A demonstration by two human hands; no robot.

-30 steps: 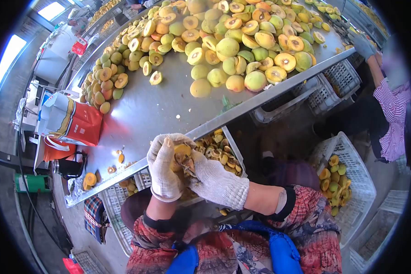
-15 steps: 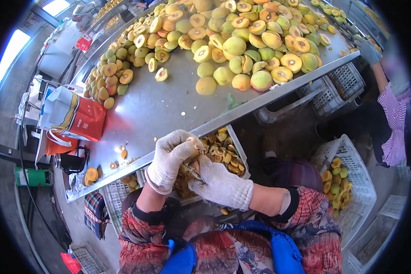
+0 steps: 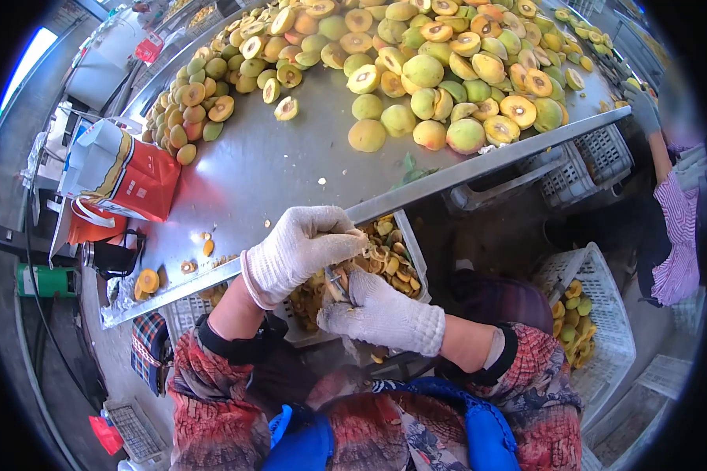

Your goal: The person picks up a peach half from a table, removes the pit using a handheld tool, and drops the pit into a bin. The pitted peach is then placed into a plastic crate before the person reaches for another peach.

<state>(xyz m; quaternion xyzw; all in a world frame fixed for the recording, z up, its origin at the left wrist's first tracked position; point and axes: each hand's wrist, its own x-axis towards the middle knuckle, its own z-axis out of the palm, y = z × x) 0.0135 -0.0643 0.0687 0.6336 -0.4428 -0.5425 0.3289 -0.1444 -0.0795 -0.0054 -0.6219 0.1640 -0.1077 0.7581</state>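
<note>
My left hand [image 3: 306, 251], in a white knit glove, is closed over the crate, its fingers curled at a small piece of peach [image 3: 361, 243] mostly hidden by the glove. Close below it, my right hand [image 3: 385, 315], gloved too, is closed around a small metal pitting knife [image 3: 337, 284]; the blade points up toward the left hand. Under both hands stands a white crate [image 3: 412, 247] filled with peach scraps [image 3: 397, 267]. Beyond, a big heap of halved yellow peaches [image 3: 424, 71] covers the far part of the metal table [image 3: 267, 165].
The table's raised metal edge [image 3: 495, 159] runs just beyond my hands. A red and white bag [image 3: 137, 184] stands at the left. To my right is a white crate [image 3: 605, 314] with peach pieces. A co-worker's gloved hand [image 3: 642, 108] is at the far right.
The view has shifted slightly. My left hand has tipped flatter, its fingers now reaching right above the knife. The right hand stays close below, still around the knife.
</note>
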